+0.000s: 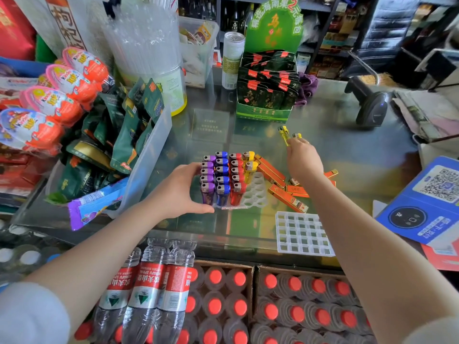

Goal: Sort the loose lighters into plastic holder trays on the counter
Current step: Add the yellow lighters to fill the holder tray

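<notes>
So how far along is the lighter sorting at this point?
About midway. Done: the round-hole tray holds full purple, blue and red columns plus two yellow lighters. In hand: the right hand grips more yellow lighters above the counter while the left hand steadies the tray. Left: the yellow column's empty holes, the orange lighters loose beside it, and the untouched grid tray.

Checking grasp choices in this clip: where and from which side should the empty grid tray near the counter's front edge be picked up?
Take the grid tray by its near rim, coming from the front. It lies flat on the glass counter, so a top grasp finds only thin cell walls. The near rim faces the person with nothing in front of it; orange lighters crowd its far side.
</notes>
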A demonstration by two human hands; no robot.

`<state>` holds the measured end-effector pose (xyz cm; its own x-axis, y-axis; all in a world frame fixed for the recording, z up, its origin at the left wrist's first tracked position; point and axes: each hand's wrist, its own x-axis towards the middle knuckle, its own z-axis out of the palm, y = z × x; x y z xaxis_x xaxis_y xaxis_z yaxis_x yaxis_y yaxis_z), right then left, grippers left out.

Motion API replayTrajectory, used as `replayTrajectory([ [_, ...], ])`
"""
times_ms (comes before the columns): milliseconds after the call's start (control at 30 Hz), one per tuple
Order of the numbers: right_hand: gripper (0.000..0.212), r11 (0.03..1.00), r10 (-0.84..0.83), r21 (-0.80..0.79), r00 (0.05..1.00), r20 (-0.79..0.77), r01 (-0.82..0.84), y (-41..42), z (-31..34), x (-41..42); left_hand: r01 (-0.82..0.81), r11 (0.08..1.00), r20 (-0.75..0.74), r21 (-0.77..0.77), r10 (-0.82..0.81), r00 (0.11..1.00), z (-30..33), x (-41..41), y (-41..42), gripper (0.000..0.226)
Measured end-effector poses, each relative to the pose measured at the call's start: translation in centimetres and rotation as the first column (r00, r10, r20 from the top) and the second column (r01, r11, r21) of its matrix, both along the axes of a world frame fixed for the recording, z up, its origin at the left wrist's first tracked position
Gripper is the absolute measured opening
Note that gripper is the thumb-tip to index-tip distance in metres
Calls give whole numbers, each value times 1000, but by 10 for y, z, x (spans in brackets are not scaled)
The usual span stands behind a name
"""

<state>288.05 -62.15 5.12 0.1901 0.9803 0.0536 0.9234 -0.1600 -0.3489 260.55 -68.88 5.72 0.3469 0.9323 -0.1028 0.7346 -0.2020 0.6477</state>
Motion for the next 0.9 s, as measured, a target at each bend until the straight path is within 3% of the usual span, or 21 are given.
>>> replayTrajectory([
  [300,17,989,-105,-101,994,-3,104,30,4,-10,3,1000,20,13,-3,1000,-1,-1,-2,84],
  [467,39,988,-150,-38,983,-107,147,33,1,-24,6,999,32,33,-7,999,-5,-2,-1,82],
  [600,47,971,-232,-100,952,-199,216,38,3,-35,16,1000,44,25,-17,999,-5,-2,-1,82],
  [733,26,940,-329,-209,881,-340,270,49,10,-34,14,999,38,30,-15,999,-3,-1,-2,79],
  [800,8,949,-264,-234,937,-229,210,53,12,-32,9,1000,38,28,-10,999,-3,-2,-3,79],
  [900,6,973,-164,-181,979,-118,141,52,7,-31,1,1000,42,18,-1,999,-3,-2,-3,79],
])
